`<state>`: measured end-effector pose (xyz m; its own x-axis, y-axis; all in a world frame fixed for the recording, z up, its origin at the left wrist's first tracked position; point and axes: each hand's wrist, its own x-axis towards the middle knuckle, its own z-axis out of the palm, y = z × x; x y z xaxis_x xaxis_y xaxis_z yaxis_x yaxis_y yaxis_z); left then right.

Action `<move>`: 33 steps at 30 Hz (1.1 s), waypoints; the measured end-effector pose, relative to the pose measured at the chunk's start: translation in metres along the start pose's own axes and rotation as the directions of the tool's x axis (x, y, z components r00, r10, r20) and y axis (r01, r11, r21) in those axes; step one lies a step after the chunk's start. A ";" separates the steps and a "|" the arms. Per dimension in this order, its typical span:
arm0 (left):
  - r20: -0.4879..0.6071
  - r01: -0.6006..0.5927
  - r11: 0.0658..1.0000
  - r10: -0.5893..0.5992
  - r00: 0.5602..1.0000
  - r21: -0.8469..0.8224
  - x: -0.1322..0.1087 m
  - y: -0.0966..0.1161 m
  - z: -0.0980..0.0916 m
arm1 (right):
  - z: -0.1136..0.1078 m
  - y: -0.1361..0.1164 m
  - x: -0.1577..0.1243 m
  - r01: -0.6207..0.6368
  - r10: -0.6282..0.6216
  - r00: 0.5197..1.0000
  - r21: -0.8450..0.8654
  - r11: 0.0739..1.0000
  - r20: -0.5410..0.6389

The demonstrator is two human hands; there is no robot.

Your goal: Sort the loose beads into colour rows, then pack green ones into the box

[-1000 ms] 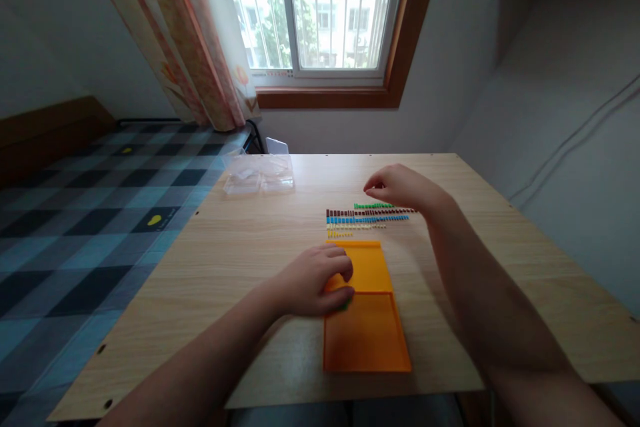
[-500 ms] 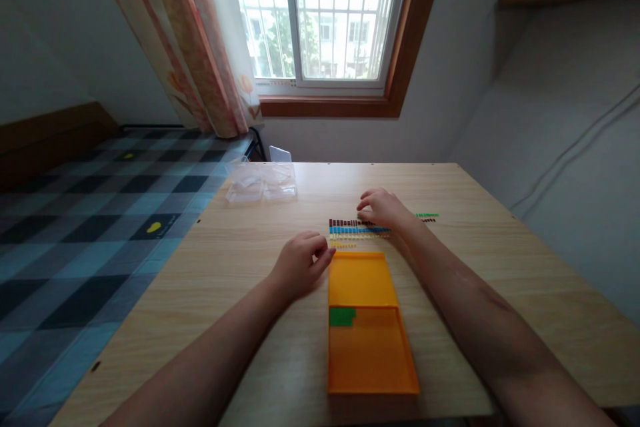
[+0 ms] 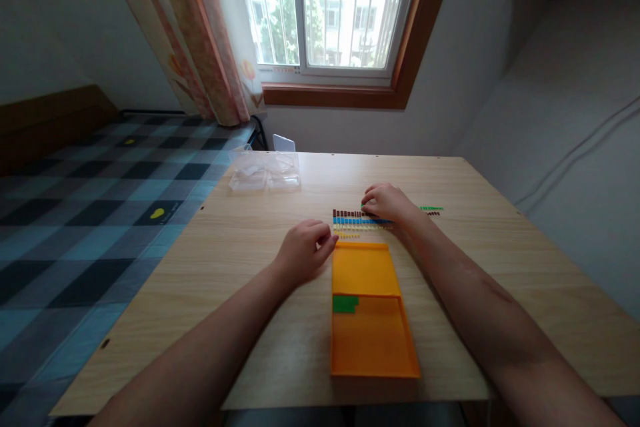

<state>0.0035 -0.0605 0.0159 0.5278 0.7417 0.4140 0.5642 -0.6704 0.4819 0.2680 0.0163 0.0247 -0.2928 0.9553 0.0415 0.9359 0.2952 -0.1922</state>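
My right hand (image 3: 387,203) reaches over rows of small coloured pieces, its fingers pinched at a tiny green piece (image 3: 363,206). Under and beside it lie a row of brown pieces (image 3: 345,213), a row of blue pieces (image 3: 347,221) and rows of pale and yellow pieces (image 3: 349,236). My left hand (image 3: 304,250) rests with curled fingers, fingertips at the far left corner of an orange box (image 3: 375,343); whether it holds anything is hidden. One flat green piece (image 3: 345,304) lies in the box, against its divider.
Clear plastic containers (image 3: 265,172) stand at the table's far left corner. More green pieces (image 3: 431,208) and brown pieces (image 3: 434,214) lie past my right wrist. A bed with a checked cover (image 3: 100,227) adjoins on the left; a window (image 3: 345,13) is ahead.
The view has tilted down slightly, so everything sits a little higher and to the right. Both hands keep nearly the same places over the pieces and beside the box.
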 end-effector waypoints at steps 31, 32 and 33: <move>0.099 0.137 0.985 -0.127 0.987 -0.103 0.002 -0.015 0.008 | -0.032 0.060 -0.013 -0.271 0.264 0.962 0.143 0.952 0.065; 0.100 0.141 0.985 -0.131 0.986 -0.103 0.002 -0.015 0.008 | -0.032 0.057 -0.013 -0.255 0.244 0.966 0.154 0.955 0.086; 0.101 0.144 0.984 -0.134 0.986 -0.103 0.002 -0.016 0.007 | -0.031 0.055 -0.012 -0.242 0.227 0.968 0.162 0.957 0.105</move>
<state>0.0006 -0.0484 0.0038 0.5090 0.8189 0.2652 0.5659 -0.5505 0.6138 0.3289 0.0219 0.0439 -0.0917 0.9901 -0.1065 0.9343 0.0486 -0.3531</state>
